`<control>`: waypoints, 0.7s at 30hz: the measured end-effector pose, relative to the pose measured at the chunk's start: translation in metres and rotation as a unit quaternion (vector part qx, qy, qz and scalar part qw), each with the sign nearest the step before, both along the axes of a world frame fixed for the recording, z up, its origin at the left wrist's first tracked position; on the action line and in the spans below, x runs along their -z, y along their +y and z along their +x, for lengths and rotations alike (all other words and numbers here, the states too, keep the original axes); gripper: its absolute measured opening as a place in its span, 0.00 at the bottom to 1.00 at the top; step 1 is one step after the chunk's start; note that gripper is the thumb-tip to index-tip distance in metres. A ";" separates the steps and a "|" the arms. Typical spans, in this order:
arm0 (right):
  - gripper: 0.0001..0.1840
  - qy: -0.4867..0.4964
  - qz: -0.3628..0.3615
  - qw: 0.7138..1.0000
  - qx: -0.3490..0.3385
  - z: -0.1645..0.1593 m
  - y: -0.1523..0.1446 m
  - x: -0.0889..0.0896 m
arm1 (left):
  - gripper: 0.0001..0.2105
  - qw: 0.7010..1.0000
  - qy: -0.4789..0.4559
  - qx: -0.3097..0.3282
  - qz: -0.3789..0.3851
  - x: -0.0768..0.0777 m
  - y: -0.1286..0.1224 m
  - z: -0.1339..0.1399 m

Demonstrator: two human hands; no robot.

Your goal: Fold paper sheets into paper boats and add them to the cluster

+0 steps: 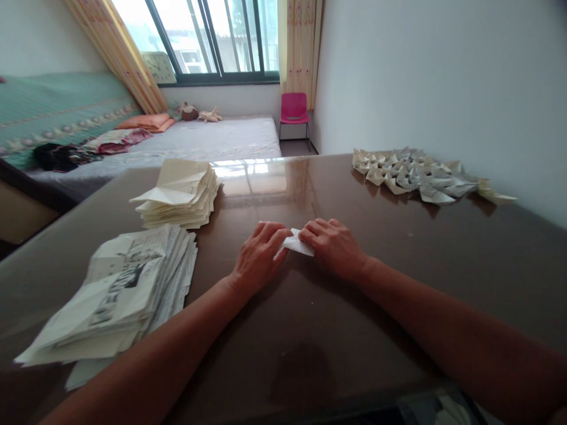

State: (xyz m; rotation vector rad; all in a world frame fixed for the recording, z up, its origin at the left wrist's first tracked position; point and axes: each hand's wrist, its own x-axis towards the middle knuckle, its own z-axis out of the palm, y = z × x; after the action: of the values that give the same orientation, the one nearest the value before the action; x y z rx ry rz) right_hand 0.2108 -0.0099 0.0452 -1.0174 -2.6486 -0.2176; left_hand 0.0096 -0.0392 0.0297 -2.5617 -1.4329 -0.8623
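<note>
A small folded piece of white paper (299, 243) is held between my two hands, just above the middle of the brown table. The fingers of my left hand (262, 254) close on its left end. My right hand (333, 247) grips the other end, with its fingers curled over the top edge. Both thumbs and much of the paper are covered by the fingers. To the left of my left hand lies a stack of printed sheets (119, 283), and behind it a pile of cream paper (181, 189).
Many folded paper boats (407, 171) are grouped at the table's far right, near the white wall. Past the glossy brown table (274, 330) stand a bed (230, 139) and a pink chair (294, 109) beneath a window. A dark gap shows below the near edge.
</note>
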 end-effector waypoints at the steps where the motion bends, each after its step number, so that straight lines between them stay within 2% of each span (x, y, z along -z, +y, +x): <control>1: 0.09 -0.018 0.000 1.000 -0.004 -0.001 -0.001 -0.001 | 0.09 0.999 0.034 0.014 -0.002 0.000 -0.001 0.000; 5: 0.09 -0.022 -0.069 0.995 -0.064 0.003 0.005 0.002 | 0.11 0.991 0.115 0.040 -0.053 0.001 -0.003 -0.001; 8: 0.08 0.033 -0.162 0.980 -0.109 0.013 0.018 0.006 | 0.12 0.990 0.117 0.027 -0.079 0.001 -0.003 -0.004; 11: 0.09 0.090 -0.240 0.959 -0.119 0.023 0.032 0.012 | 0.12 0.990 0.093 0.023 -0.100 0.001 -0.001 -0.008; 13: 0.10 0.117 -0.277 0.948 -0.108 0.026 0.038 0.014 | 0.13 0.991 0.065 0.016 -0.117 0.003 0.001 -0.010; 16: 0.12 0.124 -0.294 0.945 -0.065 0.026 0.041 0.017 | 0.13 0.989 0.030 -0.014 -0.147 0.007 0.006 -0.010; 21: 0.15 0.075 -0.247 0.966 0.017 0.019 0.036 0.017 | 0.13 0.979 0.009 -0.101 -0.179 0.010 0.013 -0.003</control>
State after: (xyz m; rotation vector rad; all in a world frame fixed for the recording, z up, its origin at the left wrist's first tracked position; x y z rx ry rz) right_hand 0.2295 0.0260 0.0284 -1.1648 -2.5991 0.5217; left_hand 0.0064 -0.0264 0.0196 -2.5827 -1.9585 -0.5940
